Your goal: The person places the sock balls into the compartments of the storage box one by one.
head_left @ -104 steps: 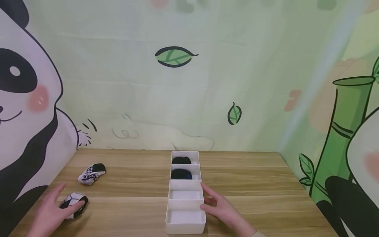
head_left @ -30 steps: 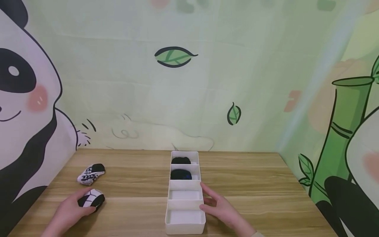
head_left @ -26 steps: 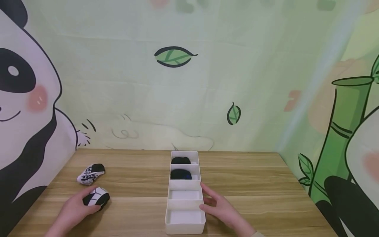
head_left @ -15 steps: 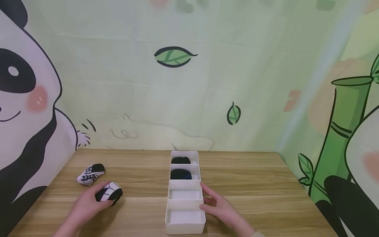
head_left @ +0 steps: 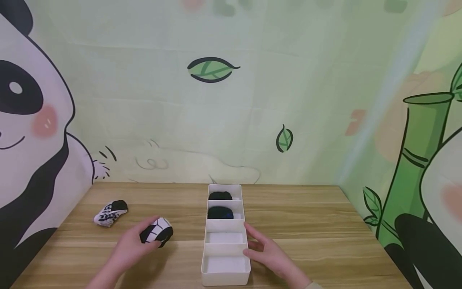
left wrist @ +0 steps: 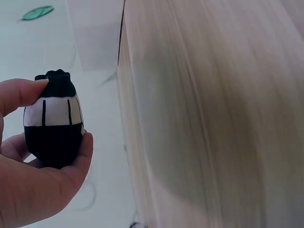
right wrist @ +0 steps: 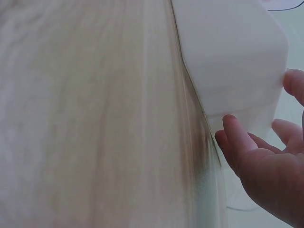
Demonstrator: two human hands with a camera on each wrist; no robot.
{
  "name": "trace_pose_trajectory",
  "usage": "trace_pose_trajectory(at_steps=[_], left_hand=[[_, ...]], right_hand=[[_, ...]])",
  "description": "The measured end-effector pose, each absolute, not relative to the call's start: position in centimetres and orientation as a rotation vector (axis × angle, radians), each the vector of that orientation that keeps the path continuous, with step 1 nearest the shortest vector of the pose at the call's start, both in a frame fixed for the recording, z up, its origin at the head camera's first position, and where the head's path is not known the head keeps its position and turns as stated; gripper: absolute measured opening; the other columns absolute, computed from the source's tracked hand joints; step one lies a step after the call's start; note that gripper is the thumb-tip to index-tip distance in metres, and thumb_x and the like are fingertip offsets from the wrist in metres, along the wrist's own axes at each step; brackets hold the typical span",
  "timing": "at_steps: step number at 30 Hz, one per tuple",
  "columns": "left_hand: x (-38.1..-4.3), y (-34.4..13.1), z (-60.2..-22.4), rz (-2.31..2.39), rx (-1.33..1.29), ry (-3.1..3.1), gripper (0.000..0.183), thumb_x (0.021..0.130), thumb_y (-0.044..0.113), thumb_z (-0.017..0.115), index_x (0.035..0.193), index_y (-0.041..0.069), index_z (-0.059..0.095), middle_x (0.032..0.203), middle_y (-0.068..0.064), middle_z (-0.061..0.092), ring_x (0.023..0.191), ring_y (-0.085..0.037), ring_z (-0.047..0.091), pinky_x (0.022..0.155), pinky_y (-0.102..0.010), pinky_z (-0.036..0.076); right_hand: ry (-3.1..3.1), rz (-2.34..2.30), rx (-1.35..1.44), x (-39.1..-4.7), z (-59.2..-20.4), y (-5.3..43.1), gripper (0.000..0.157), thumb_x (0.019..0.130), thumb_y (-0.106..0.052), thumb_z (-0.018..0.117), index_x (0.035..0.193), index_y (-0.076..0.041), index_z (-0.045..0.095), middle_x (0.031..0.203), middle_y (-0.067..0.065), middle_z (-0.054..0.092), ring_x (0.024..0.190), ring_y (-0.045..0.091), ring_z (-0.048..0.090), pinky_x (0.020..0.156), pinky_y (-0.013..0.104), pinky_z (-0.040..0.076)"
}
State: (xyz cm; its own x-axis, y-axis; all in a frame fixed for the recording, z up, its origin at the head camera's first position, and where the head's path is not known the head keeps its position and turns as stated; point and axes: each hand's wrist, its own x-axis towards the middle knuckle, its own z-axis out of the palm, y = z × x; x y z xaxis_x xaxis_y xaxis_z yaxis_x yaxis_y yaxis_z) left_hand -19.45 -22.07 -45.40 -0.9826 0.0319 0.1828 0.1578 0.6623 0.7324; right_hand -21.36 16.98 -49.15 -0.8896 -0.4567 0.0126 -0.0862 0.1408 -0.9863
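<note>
My left hand (head_left: pixel 126 248) grips a rolled-up black-and-white sock (head_left: pixel 159 231) between thumb and fingers, raised over the table left of the box. In the left wrist view the sock (left wrist: pixel 53 111) shows a white band with black lines. A long white divided box (head_left: pixel 226 279) stands at the table's middle. Against its right wall rest the fingertips of my right hand (head_left: pixel 268 255), the fingers loosely extended. Dark rolled bundles, likely socks, fill part of the two far compartments: one black (head_left: pixel 221 196), one black with a bluish patch (head_left: pixel 220 212). The two near compartments hold nothing.
Another patterned black-and-white rolled sock (head_left: pixel 110 213) lies on the wooden table (head_left: pixel 310 224) at the left. Behind the table hangs a printed backdrop (head_left: pixel 144 100) with pandas, leaves and bamboo.
My left hand has taken hold of the nearer black-and-white sock, lifted it and carried it rightward toward the box. My right hand stays at the box's right side.
</note>
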Motion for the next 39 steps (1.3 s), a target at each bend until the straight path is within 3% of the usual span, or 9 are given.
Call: trace_pose_trajectory(at_steps=[15, 22, 28, 39], left_hand=[[-20.6, -17.8, -44.7, -1.274, -0.412, -2.563, 0.066, 0.073, 0.006, 0.082, 0.135, 0.006, 0.061, 0.125, -0.02, 0.063, 0.107, -0.031, 0.059, 0.083, -0.038, 0.052], [-21.1, -15.4, -44.6, -1.316, -0.504, -2.51, 0.067, 0.071, 0.001, 0.082, 0.134, 0.008, 0.062, 0.121, -0.018, 0.065, 0.099, -0.027, 0.059, 0.078, -0.032, 0.052], [-21.3, -13.5, -44.0, -1.314, -0.623, -2.464, 0.065, 0.071, 0.002, 0.082, 0.133, 0.008, 0.063, 0.121, -0.016, 0.065, 0.103, -0.029, 0.06, 0.082, -0.036, 0.052], [-22.8, -11.2, -44.1, -1.322, -0.771, -2.501, 0.067, 0.071, -0.001, 0.079, 0.135, 0.008, 0.061, 0.123, -0.016, 0.064, 0.105, -0.029, 0.06, 0.084, -0.038, 0.052]], right_hand=[[2.131, -1.809, -0.532, -21.4, -49.2, 17.0, 0.075, 0.094, -0.014, 0.069, 0.156, -0.006, 0.028, 0.157, 0.026, 0.026, 0.13, 0.044, 0.047, 0.102, 0.045, 0.045], [2.131, -1.805, -0.543, -21.3, -49.2, 17.1, 0.075, 0.094, -0.013, 0.069, 0.156, -0.005, 0.027, 0.157, 0.027, 0.026, 0.13, 0.045, 0.046, 0.102, 0.045, 0.046], [2.134, -1.796, -0.54, -21.3, -49.0, 17.0, 0.076, 0.094, -0.015, 0.07, 0.156, -0.006, 0.028, 0.157, 0.025, 0.027, 0.13, 0.044, 0.047, 0.101, 0.041, 0.046], [2.139, -1.806, -0.559, -21.3, -49.1, 17.0, 0.075, 0.094, -0.014, 0.069, 0.155, -0.005, 0.027, 0.155, 0.028, 0.028, 0.128, 0.045, 0.048, 0.102, 0.045, 0.045]])
